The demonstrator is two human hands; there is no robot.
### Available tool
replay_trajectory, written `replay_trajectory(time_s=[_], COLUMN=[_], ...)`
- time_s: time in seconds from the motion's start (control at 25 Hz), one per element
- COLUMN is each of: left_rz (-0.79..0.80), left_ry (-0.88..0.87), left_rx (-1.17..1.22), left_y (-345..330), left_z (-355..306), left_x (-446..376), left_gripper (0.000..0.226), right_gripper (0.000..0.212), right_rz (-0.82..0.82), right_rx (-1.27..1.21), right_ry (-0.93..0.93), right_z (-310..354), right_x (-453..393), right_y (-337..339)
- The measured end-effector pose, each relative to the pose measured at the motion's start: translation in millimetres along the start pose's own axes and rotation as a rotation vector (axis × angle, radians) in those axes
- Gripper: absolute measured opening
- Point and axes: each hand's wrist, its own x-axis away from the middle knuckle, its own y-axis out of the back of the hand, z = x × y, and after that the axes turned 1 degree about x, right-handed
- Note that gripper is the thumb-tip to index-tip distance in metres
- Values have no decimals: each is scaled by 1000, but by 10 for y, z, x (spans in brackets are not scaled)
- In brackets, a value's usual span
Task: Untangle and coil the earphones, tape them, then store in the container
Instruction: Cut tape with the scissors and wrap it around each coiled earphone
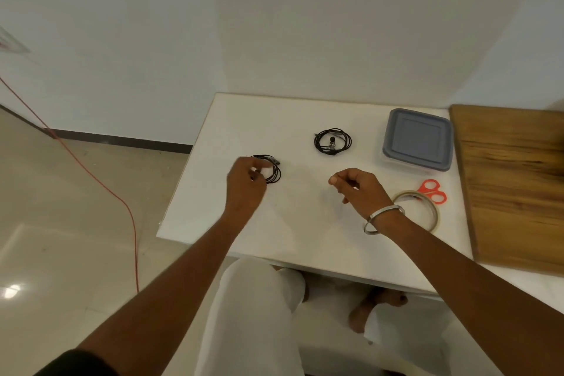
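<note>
Right hand: the right hand (355, 188) hovers over the bench (305, 223), fingers curled, thumb and forefinger pinched together; whether they hold anything, I cannot tell.
Tape roll: the tape roll (433, 210) lies just beyond the right wrist, partly hidden by it, touching the orange scissors (433, 191).
Left hand: the left hand (245, 181) grips the near earphone coil (273, 169), its fingers covering the coil's left half.
Far coil: the second earphone coil (332, 141) lies alone, well apart from both hands.
Container: the container (417, 140) sits far right, grey lid on, contents hidden.
</note>
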Motion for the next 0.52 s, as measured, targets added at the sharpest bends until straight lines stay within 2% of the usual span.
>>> replay_trajectory(time_s=[0.08,0.12,0.2,0.32,0.4,0.52], left_rz=[-202,-214,-131,-50,-21,20], left_ry=[204,328,502,554,574,549], left_rx=[-119,-173,-302,-425,-464,-548], left_y=[88,118,120,29,-34,-124], left_z=[247,357,486,412,302,212], left_x=[-241,-355,-522,-617,-660,-680], left_gripper=[25,25,45,59,52,28], right_gripper=[18,18,17,17,15,11], right_rz=[-16,-24,-37,-41,-40,-44], right_rx=[-2,-1,1,-18,-38,-57], right_ry=[18,24,31,43,51,51], right_z=[-29,-40,-61,-64,-65,-75], right_x=[-9,-21,-49,-67,-75,-79], right_y=[-15,-28,-47,-54,-50,-28])
